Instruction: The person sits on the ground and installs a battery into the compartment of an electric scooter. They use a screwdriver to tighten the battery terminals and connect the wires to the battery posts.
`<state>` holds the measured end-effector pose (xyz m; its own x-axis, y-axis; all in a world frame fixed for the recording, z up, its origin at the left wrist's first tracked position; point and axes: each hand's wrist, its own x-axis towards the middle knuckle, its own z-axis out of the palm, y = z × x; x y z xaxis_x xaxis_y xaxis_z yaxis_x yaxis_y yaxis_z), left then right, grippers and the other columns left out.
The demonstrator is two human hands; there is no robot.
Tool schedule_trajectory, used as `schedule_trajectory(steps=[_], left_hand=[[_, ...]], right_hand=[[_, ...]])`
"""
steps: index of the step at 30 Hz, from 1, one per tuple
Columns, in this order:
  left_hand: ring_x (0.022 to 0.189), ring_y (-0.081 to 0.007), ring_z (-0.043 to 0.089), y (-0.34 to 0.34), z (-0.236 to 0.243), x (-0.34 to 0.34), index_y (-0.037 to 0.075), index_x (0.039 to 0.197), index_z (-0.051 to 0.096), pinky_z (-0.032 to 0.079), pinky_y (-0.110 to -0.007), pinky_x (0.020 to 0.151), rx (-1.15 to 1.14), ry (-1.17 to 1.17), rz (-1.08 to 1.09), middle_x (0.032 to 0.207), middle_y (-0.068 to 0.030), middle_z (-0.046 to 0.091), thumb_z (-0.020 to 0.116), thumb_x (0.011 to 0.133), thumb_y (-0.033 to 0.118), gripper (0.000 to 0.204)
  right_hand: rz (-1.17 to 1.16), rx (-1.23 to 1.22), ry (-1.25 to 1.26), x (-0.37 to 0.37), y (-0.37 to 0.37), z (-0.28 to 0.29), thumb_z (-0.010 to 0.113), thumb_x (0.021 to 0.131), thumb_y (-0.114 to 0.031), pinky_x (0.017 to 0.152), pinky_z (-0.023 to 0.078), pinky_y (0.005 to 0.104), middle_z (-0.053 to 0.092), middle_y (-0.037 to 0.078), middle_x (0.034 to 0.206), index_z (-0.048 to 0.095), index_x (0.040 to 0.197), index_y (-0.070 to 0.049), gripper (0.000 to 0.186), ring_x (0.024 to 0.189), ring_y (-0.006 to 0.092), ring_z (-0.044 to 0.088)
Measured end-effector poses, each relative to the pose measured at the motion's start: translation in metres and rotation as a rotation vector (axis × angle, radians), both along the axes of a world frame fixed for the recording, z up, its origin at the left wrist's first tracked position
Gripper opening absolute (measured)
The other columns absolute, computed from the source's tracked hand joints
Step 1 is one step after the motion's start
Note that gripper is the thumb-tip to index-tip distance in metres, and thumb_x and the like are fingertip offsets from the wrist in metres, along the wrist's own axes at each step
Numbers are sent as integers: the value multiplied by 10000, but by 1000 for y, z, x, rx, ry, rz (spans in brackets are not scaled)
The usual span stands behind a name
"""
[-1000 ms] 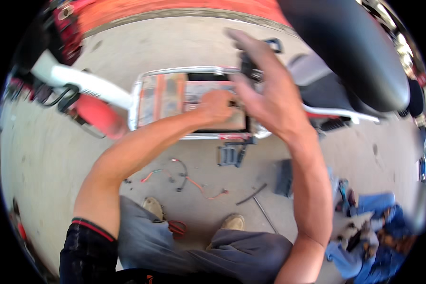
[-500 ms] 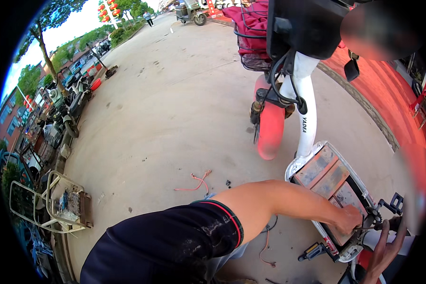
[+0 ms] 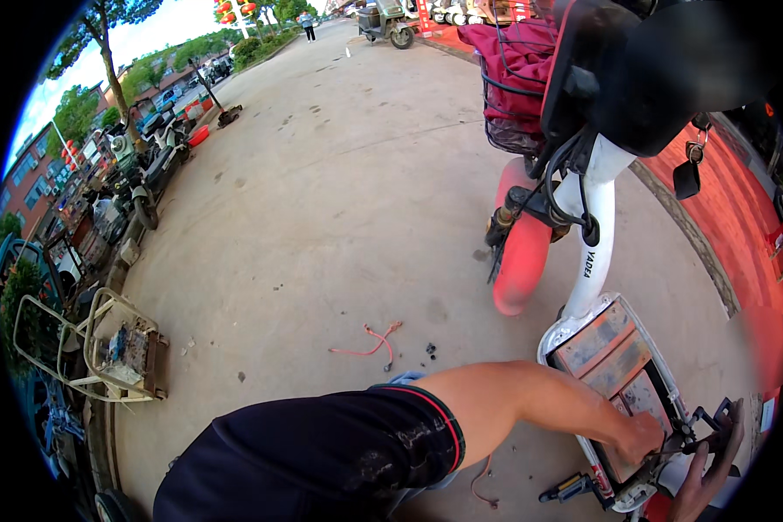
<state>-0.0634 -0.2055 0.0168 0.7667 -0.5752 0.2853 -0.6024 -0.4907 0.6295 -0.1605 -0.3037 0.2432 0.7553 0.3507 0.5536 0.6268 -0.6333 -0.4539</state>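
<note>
A white electric bike [image 3: 597,235] stands to my right, its floorboard compartment [image 3: 658,361] uncovered. Inside lie several worn reddish-grey batteries [image 3: 613,357] side by side. My left hand [image 3: 642,438] reaches down into the rear end of this compartment, fingers closed; whatever it grips is hidden. Close beside it, at the compartment's outer right corner, my right hand [image 3: 700,474] has its fingers bent around something dark. A thin dark rod shows between the two hands, too small to name. A black pedal [image 3: 724,411] rises near my right fingers, and another pedal [image 3: 565,487] sticks out on the near side.
A front wheel [image 3: 524,252] with a red tyre and a basket [image 3: 513,91] holding maroon cloth are ahead. Keys [image 3: 687,174] hang by the handlebar. Pinkish wire [image 3: 370,350] lies on the concrete. A metal frame seat [image 3: 126,344] and parked scooters [image 3: 143,187] line the left.
The view has shifted, so the bike and street sit lower and further right. Both hands stay at the compartment's rear corner; my right fingers have curled in more.
</note>
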Motion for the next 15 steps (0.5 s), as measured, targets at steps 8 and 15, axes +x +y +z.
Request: schedule_trajectory(steps=[8,15], left_hand=[[894,-394,743,-9,-9,8,118,827,812,569,-497,775,56,57,18,853,-177,760,764,669,232,201],[888,-397,740,-10,-11,9,122,819,811,565,-500,765,55,25,8,857,-185,759,747,670,230,194]], right_hand=[[-71,-81,-105,2,-4,-4,687,999,-11,830,572,369,727,170,1170,584,1520,-27,531,966,255,700],[-103,-195,-176,5,-14,-6,689,1010,-26,824,576,363,712,193,1223,590,1503,-3,503,993,265,696]])
